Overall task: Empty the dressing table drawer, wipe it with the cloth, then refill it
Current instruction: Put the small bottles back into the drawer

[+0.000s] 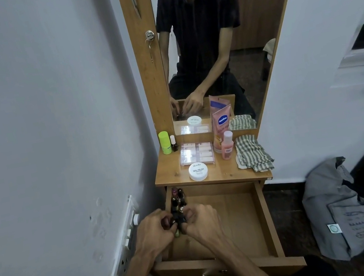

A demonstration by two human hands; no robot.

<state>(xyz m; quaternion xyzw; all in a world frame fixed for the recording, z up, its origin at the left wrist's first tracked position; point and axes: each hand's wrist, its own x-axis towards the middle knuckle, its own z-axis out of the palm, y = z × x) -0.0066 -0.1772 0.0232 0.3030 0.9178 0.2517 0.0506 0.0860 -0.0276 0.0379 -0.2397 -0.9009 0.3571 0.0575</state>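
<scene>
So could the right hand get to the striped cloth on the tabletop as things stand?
Probably yes. The striped cloth lies at the tabletop's right edge with nothing on it, and the pink bottle stands to its left. But the right hand is busy with nail polish bottles in the drawer.

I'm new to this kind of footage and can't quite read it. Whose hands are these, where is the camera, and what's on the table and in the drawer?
There is no machine here: a person wears a camera on their head, looking down at their own hands. The mirror reflects them.

The left hand and right hand are bunched around small nail polish bottles at the left side of the open drawer, which is otherwise bare.

On the tabletop sit a green bottle, a clear case, a white nail polish remover jar, a Vaseline tube, a pink bottle and a striped cloth.
</scene>
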